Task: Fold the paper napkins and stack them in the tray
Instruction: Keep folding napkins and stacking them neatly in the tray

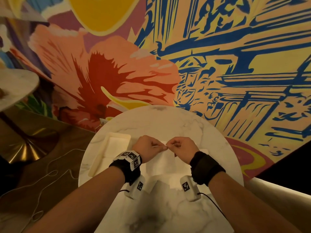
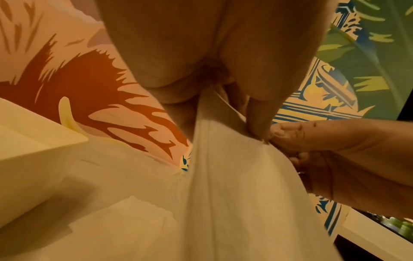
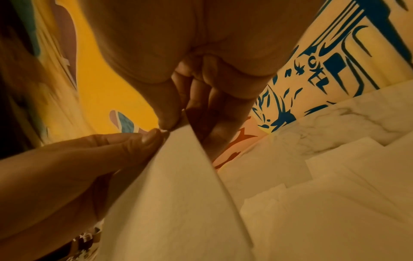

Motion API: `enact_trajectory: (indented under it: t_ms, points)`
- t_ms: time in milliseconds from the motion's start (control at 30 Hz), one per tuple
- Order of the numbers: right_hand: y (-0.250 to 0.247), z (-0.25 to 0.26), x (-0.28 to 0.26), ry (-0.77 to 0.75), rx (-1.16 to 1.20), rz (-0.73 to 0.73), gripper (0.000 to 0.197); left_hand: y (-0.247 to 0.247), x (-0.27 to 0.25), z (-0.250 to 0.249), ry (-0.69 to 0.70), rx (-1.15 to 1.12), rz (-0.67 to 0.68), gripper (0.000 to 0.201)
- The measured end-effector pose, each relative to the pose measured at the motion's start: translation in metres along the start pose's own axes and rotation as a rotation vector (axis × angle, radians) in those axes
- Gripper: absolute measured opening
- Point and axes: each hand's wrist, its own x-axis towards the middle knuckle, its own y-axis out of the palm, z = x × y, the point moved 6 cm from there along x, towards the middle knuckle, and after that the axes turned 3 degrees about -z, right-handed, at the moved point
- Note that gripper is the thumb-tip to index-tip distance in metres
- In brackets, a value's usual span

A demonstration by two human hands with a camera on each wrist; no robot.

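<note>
Both hands up over the worktop (image 1: 168, 120) centre: left hand (image 1: 148, 148) and right hand (image 1: 182, 148) each pinch the napkin (image 1: 165, 159) top edge, fingertips touching. Napkin hangs. Tray (image 1: 117, 137) at left edge, more napkins (image 3: 335, 176) flat beneath.

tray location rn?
Head view: the tray sits on the marble table, left of the left hand, which pinches the napkin.
</note>
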Motion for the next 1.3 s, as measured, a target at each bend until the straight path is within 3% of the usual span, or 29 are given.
enact_trajectory:
  t_ms: [100,233,333,433,533,667,767,967,1033,1200,1300]
  points:
    - [-0.003,0.001,0.001,0.004,0.011,-0.055,0.011,-0.008,0.0,0.001,0.018,-0.019,-0.05,0.017]
    - [-0.018,-0.008,0.003,0.035,0.059,-0.189,0.014,-0.022,0.001,0.015,-0.069,-0.153,-0.093,0.01]
    - [-0.012,-0.007,0.005,0.047,0.097,-0.197,0.015,-0.025,-0.001,0.02,-0.058,-0.144,-0.095,0.011]
    - [-0.003,-0.001,0.009,0.068,0.201,-0.203,0.01,-0.023,-0.004,0.027,-0.049,-0.078,-0.049,0.035]
    - [0.011,0.006,0.01,0.093,0.304,-0.14,0.009,-0.027,-0.008,0.038,-0.046,-0.041,-0.034,0.03]
    - [0.047,0.008,0.01,0.142,0.365,0.031,0.069,-0.047,-0.01,0.054,-0.078,-0.123,-0.151,0.021]
    - [0.068,0.011,0.013,0.153,0.425,0.034,0.081,-0.06,-0.013,0.066,-0.093,-0.146,-0.166,0.019]
    - [0.092,0.017,0.031,0.154,0.324,0.04,0.075,-0.081,-0.023,0.091,-0.146,-0.096,-0.1,0.036]
    - [0.099,0.024,0.038,0.114,0.217,0.025,0.063,-0.092,-0.026,0.101,-0.168,-0.064,-0.115,0.04]
    - [0.124,0.057,0.054,-0.07,-0.08,-0.002,0.008,-0.114,-0.035,0.138,-0.233,0.003,-0.107,0.051]
    - [0.149,0.068,0.061,-0.107,-0.217,0.062,0.006,-0.125,-0.043,0.163,-0.286,0.036,-0.095,0.051]
